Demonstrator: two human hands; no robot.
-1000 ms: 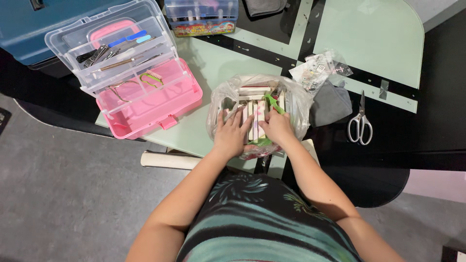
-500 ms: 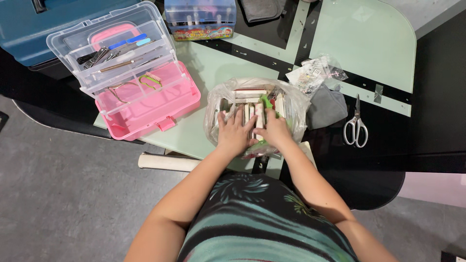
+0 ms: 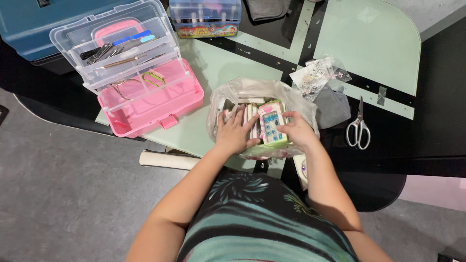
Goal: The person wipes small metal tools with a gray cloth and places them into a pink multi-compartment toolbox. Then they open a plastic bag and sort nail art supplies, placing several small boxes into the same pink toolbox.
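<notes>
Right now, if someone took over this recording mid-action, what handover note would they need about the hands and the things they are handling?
Left hand: flat on the small packets inside the clear plastic bag, fingers spread.
Right hand: fingers gripping the pink card of blue stick-on nails, upright in the bag.
Nearby: the open pink plastic organiser box with clear trays of manicure tools, left of the bag; grey-handled scissors to the right.
Done: bag open, card partly raised.
Left: packets remain in the bag.

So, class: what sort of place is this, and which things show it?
Probably a home craft or nail-care table: an open pink organiser box holding small tools, scissors, and a clear bag of small packets that both hands sort.
</notes>
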